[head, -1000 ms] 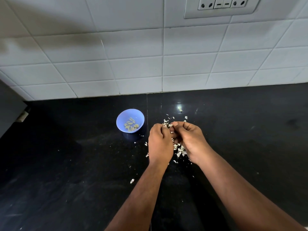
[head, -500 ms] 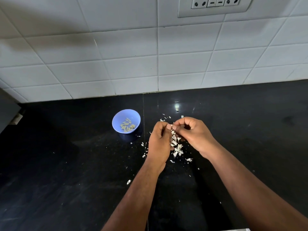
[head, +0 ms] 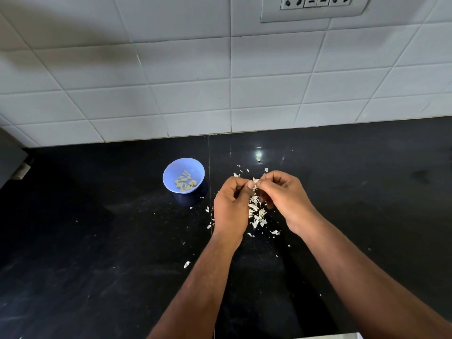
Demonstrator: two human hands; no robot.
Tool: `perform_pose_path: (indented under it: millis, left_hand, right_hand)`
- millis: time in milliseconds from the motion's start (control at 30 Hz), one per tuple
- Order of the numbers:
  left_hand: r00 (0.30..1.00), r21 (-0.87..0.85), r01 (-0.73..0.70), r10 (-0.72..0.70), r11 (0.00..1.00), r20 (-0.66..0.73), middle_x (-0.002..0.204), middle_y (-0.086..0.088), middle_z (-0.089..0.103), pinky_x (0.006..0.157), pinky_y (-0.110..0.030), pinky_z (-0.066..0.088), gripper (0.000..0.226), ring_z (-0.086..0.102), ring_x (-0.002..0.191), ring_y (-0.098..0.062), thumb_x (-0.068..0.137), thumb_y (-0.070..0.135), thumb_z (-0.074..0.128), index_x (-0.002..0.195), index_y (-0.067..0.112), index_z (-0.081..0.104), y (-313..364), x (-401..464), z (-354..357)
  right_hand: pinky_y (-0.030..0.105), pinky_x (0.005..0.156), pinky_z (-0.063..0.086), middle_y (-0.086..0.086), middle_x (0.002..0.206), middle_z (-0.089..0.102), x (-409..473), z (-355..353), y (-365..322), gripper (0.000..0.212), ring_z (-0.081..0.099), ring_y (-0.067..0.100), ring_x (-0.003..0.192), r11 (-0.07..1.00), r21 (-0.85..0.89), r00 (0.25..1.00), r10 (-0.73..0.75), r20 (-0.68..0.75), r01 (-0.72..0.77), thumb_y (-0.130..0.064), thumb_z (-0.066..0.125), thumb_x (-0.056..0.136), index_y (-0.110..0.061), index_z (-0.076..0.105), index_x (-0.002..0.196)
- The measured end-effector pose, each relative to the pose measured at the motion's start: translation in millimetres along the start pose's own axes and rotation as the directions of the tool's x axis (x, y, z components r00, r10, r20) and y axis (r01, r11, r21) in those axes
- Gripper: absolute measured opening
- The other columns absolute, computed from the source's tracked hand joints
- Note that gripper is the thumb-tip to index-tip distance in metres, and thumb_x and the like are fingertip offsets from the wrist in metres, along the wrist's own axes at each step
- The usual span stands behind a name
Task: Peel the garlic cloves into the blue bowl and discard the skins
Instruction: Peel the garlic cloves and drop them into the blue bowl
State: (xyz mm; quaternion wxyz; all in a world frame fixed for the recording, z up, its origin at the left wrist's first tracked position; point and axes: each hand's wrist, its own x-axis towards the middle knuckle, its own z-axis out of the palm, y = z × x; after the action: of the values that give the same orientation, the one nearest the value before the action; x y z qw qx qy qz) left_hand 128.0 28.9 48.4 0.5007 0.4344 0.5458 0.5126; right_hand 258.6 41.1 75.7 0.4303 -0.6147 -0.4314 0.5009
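Garlic clove (head: 255, 181): pinched between both hands above the bench, skin partly on, by the look of it.
Left hand (head: 232, 204): fingers curled, thumb and forefinger pinching the clove.
Right hand (head: 283, 194): curled, pinching the skin at the same spot.
Blue bowl (head: 171, 171): left of the hands, apart; holds a small heap of peeled cloves (head: 185, 184).
Skins (head: 256, 212): loose pile on the black bench (head: 97, 241) under the hands, strays around.
Progress: several cloves done; one in hand; skins not yet discarded.
Unclear: small pale bit (head: 258, 158) near the wall, clove or skin.
Obstructions: none between hands and bowl.

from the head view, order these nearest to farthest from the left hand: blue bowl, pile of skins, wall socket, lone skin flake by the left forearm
1. pile of skins: right beside the left hand, between both hands.
2. blue bowl: to the hand's left, slightly farther back on the counter.
3. lone skin flake: nearer the camera, left of the forearm; close to the bowl's rank, hard to call.
4. wall socket: high on the tiled wall.
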Motion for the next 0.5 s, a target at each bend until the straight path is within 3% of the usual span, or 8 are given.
perform_pose_path:
  millis: [100,200,300,367,433,500]
  left_hand:
    - [0.995,-0.031,0.022,-0.019,0.999,0.097,0.079,0.012,0.069,0.067,-0.017,0.047,0.013,0.059,0.073,0.0,0.103,0.014,0.067,0.094,0.021,0.073,0.6,1.3,-3.3]
    - [0.989,-0.084,0.071,-0.06,0.994,0.132,0.079,0.009,0.068,0.063,-0.023,0.047,0.016,0.055,0.07,-0.004,0.104,0.014,0.066,0.094,0.021,0.075,-1.1,0.4,-2.5]
    - [0.983,-0.228,0.13,-0.095,0.965,0.158,0.079,0.004,0.065,0.061,-0.024,0.047,0.023,0.052,0.069,-0.007,0.105,0.017,0.064,0.089,0.027,0.078,-2.9,-2.7,-1.8]
    - [0.976,-0.291,0.151,-0.095,0.945,0.197,0.081,0.001,0.063,0.061,-0.025,0.048,0.022,0.051,0.07,-0.008,0.106,0.019,0.063,0.09,0.025,0.077,-3.0,-3.7,-2.2]
    - [0.975,-0.286,0.158,-0.103,0.945,0.199,0.08,0.001,0.062,0.059,-0.026,0.048,0.019,0.05,0.069,-0.009,0.106,0.02,0.063,0.092,0.022,0.076,-1.9,-3.6,-2.5]
    - [0.976,-0.269,0.172,-0.127,0.948,0.179,0.079,0.001,0.063,0.059,-0.026,0.047,0.017,0.051,0.068,-0.008,0.106,0.021,0.064,0.094,0.022,0.077,-0.9,-2.6,-1.9]
  right_hand:
    - [0.023,0.053,0.035,0.011,0.07,0.05,0.4,-2.7,-3.6,0.016,0.045,0.023,0.071,0.999,-0.04,1.0,0.02,-0.005,-0.02,-0.012,0.067,0.088,-0.002,0.066,0.076]
    - [0.028,0.06,0.038,-0.001,0.061,0.048,2.3,-5.2,-6.1,0.023,0.046,0.014,0.064,0.981,-0.188,0.999,-0.053,0.008,0.053,-0.014,0.068,0.087,-0.009,0.059,0.066]
    - [0.029,0.056,0.038,-0.009,0.056,0.048,5.0,-7.0,-6.8,0.023,0.043,0.009,0.056,0.922,-0.377,0.995,-0.1,-0.011,0.089,-0.023,0.067,0.086,-0.01,0.059,0.069]
    - [0.032,0.055,0.036,-0.001,0.061,0.05,7.0,-8.8,-7.7,0.026,0.045,0.016,0.061,0.953,-0.302,0.998,-0.034,-0.055,0.015,-0.023,0.061,0.088,-0.004,0.054,0.072]
    - [0.033,0.052,0.032,0.003,0.062,0.049,8.9,-7.4,-7.6,0.026,0.046,0.023,0.067,0.986,-0.15,0.997,0.066,-0.044,-0.072,-0.021,0.053,0.09,-0.01,0.049,0.068]
    - [0.033,0.05,0.031,0.001,0.058,0.048,5.7,-4.7,-8.7,0.033,0.049,0.026,0.067,0.989,-0.114,0.995,0.095,-0.014,-0.096,-0.023,0.047,0.096,-0.015,0.047,0.064]
